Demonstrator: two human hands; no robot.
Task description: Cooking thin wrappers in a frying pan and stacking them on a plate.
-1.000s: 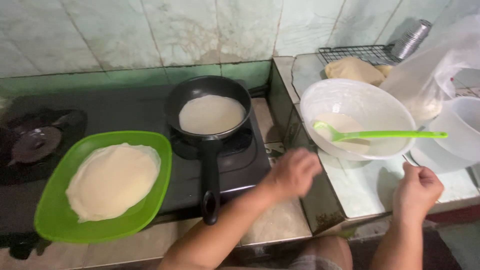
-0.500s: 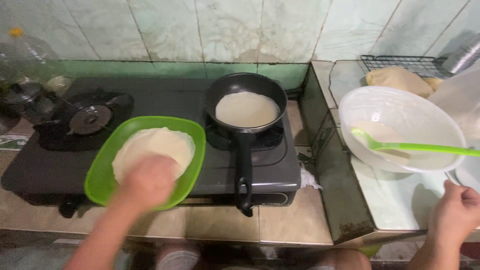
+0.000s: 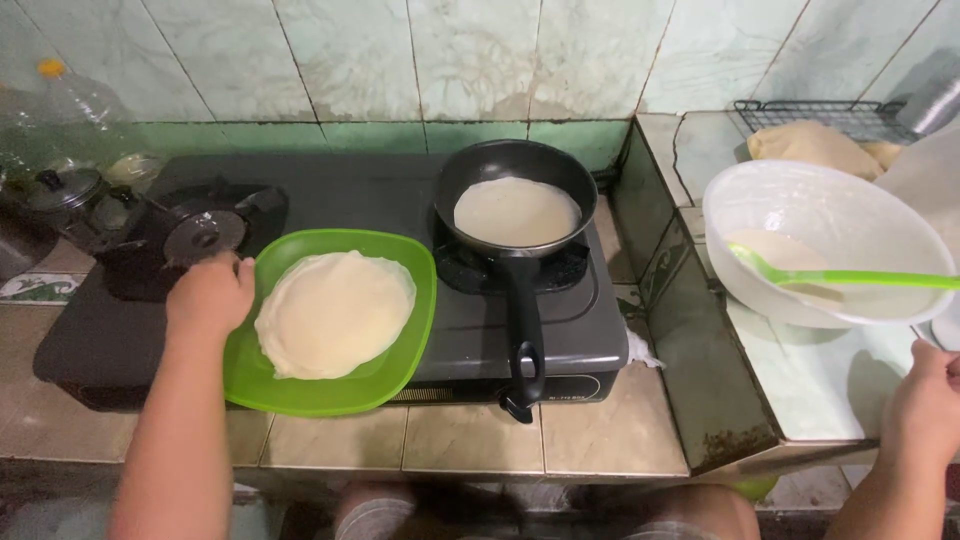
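Stove, pan and batter bowl

A black frying pan [image 3: 515, 200] with pale batter sits on the stove [image 3: 560, 330]; right, a white bowl [image 3: 830, 240] holds a green ladle [image 3: 840, 277].

I see even, soft overhead light; mild glare on the glossy pale-green wall tiles [image 3: 480, 60]; sharp centre, slight wide-angle bending and softness at the edges
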